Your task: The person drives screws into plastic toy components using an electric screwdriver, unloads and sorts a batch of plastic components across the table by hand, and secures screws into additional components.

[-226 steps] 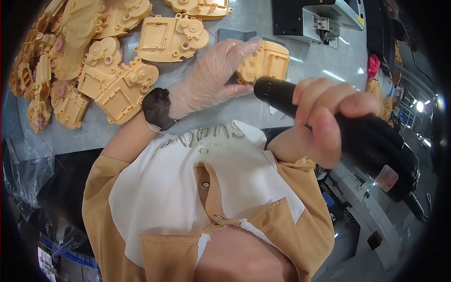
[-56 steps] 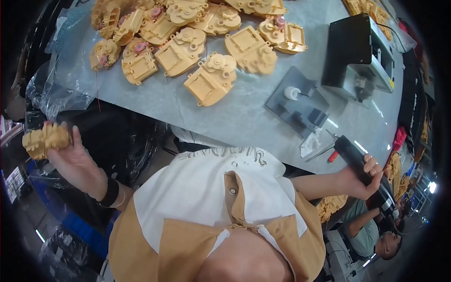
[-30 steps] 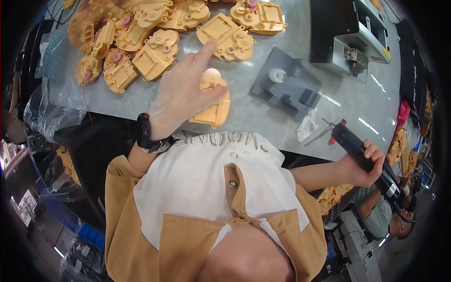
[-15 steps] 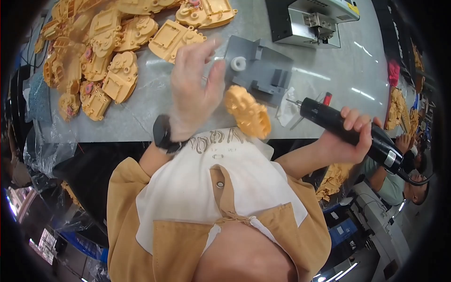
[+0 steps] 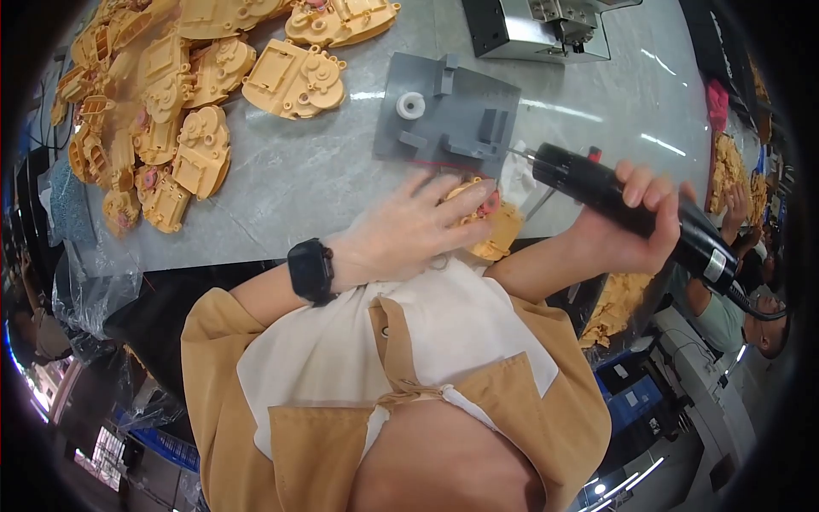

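My left hand (image 5: pixel 418 224), with a dark watch at the wrist, has its fingers over a yellow plastic housing (image 5: pixel 503 229) at the table's front edge. A pink round part shows on the housing; my fingers hide much of the rest. My thumb is out of sight. My right hand (image 5: pixel 653 213) is wrapped round a black electric screwdriver (image 5: pixel 576 175), its bit pointing left. Just beyond the housing lies a grey fixture (image 5: pixel 465 98) with raised blocks and a white round piece (image 5: pixel 410 105).
Yellow housings (image 5: pixel 294 81) are heaped at the left, by clear plastic wrap (image 5: pixel 98 282). A metal machine (image 5: pixel 537 30) stands at the back. Near the bit are a white scrap (image 5: pixel 516 179) and a red item (image 5: pixel 595 154). Another person (image 5: pixel 725 311) sits at the right.
My left hand has come down and right from above the table onto the housing. The housing has shifted right and turned, showing its pink part. The screwdriver has moved slightly left and up.
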Motion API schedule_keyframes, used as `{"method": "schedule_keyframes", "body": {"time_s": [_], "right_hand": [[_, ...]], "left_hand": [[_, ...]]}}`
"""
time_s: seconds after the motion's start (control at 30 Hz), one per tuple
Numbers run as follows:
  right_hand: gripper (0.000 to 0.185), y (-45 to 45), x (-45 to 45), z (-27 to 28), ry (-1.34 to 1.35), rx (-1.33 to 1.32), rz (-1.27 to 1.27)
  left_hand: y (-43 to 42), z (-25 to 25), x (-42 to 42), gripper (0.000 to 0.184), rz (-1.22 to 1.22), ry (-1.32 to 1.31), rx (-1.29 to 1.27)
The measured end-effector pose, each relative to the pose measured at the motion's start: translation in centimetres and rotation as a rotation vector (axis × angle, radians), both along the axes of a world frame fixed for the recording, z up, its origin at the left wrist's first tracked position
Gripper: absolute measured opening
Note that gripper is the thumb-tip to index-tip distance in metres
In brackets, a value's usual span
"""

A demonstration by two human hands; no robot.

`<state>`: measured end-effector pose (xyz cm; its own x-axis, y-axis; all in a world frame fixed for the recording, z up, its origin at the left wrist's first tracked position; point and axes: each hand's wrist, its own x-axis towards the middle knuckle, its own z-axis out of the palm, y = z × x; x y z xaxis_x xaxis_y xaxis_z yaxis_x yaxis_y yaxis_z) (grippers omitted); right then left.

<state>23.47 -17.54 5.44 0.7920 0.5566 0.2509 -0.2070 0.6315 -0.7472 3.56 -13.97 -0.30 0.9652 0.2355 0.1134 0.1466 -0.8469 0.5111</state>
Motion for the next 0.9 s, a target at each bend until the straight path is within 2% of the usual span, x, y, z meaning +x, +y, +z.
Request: {"method": "schedule_keyframes", "body": {"time_s": [0.07, 0.2, 0.3, 0.37, 0.4, 0.47, 0.5, 0.57, 0.6, 0.67, 0.8, 0.87, 0.9], "right_hand": [[0.029, -0.4, 0.4, 0.1, -0.010, 0.017, 0.002], [0.025, -2.3, 1.2, 0.8, -0.039, 0.016, -0.041], [0.023, -4.3, 2.7, 1.3, -0.028, 0.090, -0.073], [0.023, -4.6, 3.1, 1.2, -0.032, 0.068, -0.108], [0.023, -4.5, 3.3, 1.1, -0.042, 0.052, -0.136], [0.023, -4.0, 2.9, 1.2, -0.064, 0.036, -0.156], [0.023, -3.9, 2.8, 1.1, -0.046, 0.044, -0.119], [0.024, -4.1, 2.8, 1.1, -0.028, 0.047, -0.085], [0.024, -4.2, 2.9, 1.1, -0.027, 0.049, -0.081], [0.024, -4.5, 3.1, 1.0, -0.025, 0.050, -0.081], [0.023, -4.8, 3.3, 0.8, -0.018, 0.020, -0.092], [0.023, -4.7, 3.4, 0.7, -0.009, 0.016, -0.081], [0.023, -4.5, 3.3, 0.7, -0.003, 0.022, -0.072]], "left_hand": [[-0.1, -1.4, 0.7, 0.056, 0.023, -0.098, 0.008], [0.2, -1.2, 0.5, 0.054, 0.014, -0.038, -0.070], [2.0, 0.9, -1.7, 0.040, 0.177, -0.320, -0.639], [1.7, 2.8, -1.9, 0.032, 0.575, -0.495, -1.325], [2.9, 3.4, -2.1, 0.032, 0.570, -0.495, -1.323], [6.7, 3.8, -2.2, 0.032, 0.543, -0.074, -0.845], [7.9, 4.1, -1.8, 0.032, 0.541, -0.080, -0.839], [9.4, 4.4, -1.2, 0.037, 0.449, 0.257, -0.593], [9.6, 4.0, -1.0, 0.037, 0.447, 0.257, -0.591], [9.6, 3.3, -0.6, 0.034, 0.486, 0.008, -0.133], [9.1, 3.3, 0.0, 0.029, 0.590, -0.148, -0.072], [9.4, 2.6, 0.2, 0.019, 0.591, -0.184, -0.619], [9.6, 1.9, 0.3, 0.019, 0.590, -0.186, -0.618]]}}
